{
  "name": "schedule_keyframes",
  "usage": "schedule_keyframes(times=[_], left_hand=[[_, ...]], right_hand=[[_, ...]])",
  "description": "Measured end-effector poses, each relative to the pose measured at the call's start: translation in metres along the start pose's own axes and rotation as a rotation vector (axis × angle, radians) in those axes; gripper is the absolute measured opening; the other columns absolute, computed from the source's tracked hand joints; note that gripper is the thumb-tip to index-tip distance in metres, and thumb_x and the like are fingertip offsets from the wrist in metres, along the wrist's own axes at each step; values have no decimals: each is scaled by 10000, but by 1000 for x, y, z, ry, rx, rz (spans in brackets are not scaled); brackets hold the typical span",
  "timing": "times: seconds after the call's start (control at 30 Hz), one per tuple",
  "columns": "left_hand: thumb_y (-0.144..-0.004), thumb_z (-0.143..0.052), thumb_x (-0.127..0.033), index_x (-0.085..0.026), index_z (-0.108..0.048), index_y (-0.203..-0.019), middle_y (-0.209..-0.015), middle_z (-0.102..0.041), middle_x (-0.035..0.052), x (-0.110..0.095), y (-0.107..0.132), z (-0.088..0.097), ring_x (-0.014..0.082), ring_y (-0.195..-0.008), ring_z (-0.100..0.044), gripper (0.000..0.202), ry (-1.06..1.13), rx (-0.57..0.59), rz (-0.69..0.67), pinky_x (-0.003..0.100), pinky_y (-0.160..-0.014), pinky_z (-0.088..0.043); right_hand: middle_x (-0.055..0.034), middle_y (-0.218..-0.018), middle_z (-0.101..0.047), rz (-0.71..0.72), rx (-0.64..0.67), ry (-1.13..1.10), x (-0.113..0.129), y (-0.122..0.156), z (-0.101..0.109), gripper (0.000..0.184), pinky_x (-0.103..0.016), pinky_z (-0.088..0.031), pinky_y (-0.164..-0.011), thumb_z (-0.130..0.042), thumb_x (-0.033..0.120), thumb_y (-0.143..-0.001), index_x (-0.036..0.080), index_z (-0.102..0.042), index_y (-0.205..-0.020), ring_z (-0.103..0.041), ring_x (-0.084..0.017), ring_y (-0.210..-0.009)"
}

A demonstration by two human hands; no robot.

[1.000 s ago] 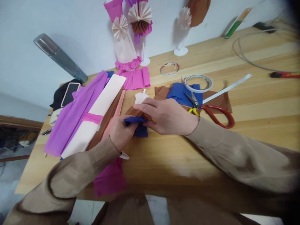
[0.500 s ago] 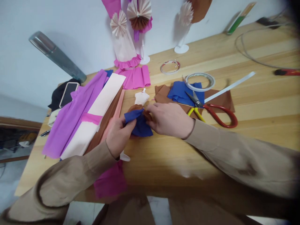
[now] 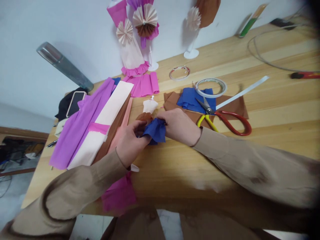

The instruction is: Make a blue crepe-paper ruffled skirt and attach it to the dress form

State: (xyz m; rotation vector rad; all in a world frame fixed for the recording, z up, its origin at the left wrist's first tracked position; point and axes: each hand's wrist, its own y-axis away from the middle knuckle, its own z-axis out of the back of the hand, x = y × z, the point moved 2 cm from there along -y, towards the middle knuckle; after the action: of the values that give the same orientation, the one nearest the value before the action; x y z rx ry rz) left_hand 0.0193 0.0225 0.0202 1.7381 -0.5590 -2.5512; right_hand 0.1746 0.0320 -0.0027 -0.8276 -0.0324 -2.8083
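My left hand (image 3: 131,143) and my right hand (image 3: 181,126) meet over a wooden table (image 3: 250,150), both pinching a small piece of blue crepe paper (image 3: 156,130). The blue paper is bunched between the fingertips. Just behind it sits a brown crepe skirt (image 3: 144,117) on a tiny white doll torso (image 3: 150,106). Both sleeves are tan.
Red and yellow scissors (image 3: 225,120) lie on brown paper (image 3: 235,106) with more blue paper (image 3: 192,99) and a tape roll (image 3: 211,87). Purple, cream and pink crepe sheets (image 3: 95,116) lie left, near a phone (image 3: 74,102). Paper-dressed stands (image 3: 136,40) line the wall.
The blue paper has been lifted off the table and gathered between both hands. My right hand drew back from lying flat over the brown skirt into a pinch.
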Motion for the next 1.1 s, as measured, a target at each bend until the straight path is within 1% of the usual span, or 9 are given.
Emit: schedule_keyframes(times=[0.1,0.2,0.3,0.43,0.67,0.77,0.87,1.0,1.1], left_hand=[[-614,-692,-191,-123,-653,-953,-813,-701,55,2,-11,-4,188,-770,-663,348,-196,-25,-90,287,-690,-538],[-690,-643,-265,-139,-669,-771,-616,-624,7,2,-20,-3,151,-594,-608,152,-391,-55,-150,237,-532,-474],[-714,-620,-310,-149,-623,-670,-515,-544,-27,3,-24,2,113,-470,-528,167,-374,-97,-99,200,-431,-389],[-683,-677,-352,-136,-656,-704,-542,-558,-26,4,-23,11,96,-488,-500,218,-284,-141,-97,193,-451,-377],[-593,-731,-359,-110,-678,-767,-643,-645,6,7,-20,16,117,-549,-553,309,-8,-140,-36,233,-519,-446],[-590,-726,-330,-114,-683,-767,-658,-659,10,5,-20,15,124,-569,-571,282,0,-134,-17,237,-534,-454],[-581,-727,-308,-118,-688,-724,-617,-644,-3,4,-21,14,108,-548,-546,241,-19,-141,-41,228,-534,-441],[-583,-736,-313,-120,-707,-732,-621,-649,-5,5,-23,13,100,-548,-534,245,-18,-134,-80,224,-548,-436],[-589,-730,-323,-120,-701,-726,-620,-648,-1,8,-23,13,105,-539,-532,247,-20,-146,-76,227,-528,-426]], right_hand=[[-76,-707,-698,0,-35,-94,-1,0,0,145,-258,-386,-588,-554,201,-785,163,-689,-749,-628,-177,-663],[-64,-661,-674,-4,-57,-138,-2,-1,0,158,-254,-374,-580,-530,155,-764,155,-676,-702,-606,-164,-627],[-57,-647,-659,-21,-74,-139,-5,-2,-1,180,-255,-368,-598,-513,155,-776,151,-669,-686,-589,-156,-623],[-36,-614,-623,-45,-89,-138,-11,-5,-3,211,-248,-348,-581,-521,219,-826,150,-665,-688,-532,-136,-580],[-23,-602,-604,-63,-134,-157,-16,-8,-6,220,-252,-324,-576,-529,190,-831,142,-652,-655,-507,-123,-574],[-46,-654,-644,-81,-138,-215,-13,-7,-8,214,-254,-331,-574,-581,276,-830,127,-679,-711,-547,-134,-607],[-59,-687,-671,-96,-64,-245,-7,-8,-10,263,-254,-339,-563,-635,382,-790,129,-698,-766,-585,-154,-635],[-55,-689,-688,-156,54,-209,-4,-10,-11,124,-242,-366,-557,-624,249,-754,149,-696,-743,-617,-162,-661],[-39,-636,-683,-173,97,-205,-7,-11,-9,103,-222,-387,-545,-591,151,-728,160,-693,-716,-631,-152,-647]])
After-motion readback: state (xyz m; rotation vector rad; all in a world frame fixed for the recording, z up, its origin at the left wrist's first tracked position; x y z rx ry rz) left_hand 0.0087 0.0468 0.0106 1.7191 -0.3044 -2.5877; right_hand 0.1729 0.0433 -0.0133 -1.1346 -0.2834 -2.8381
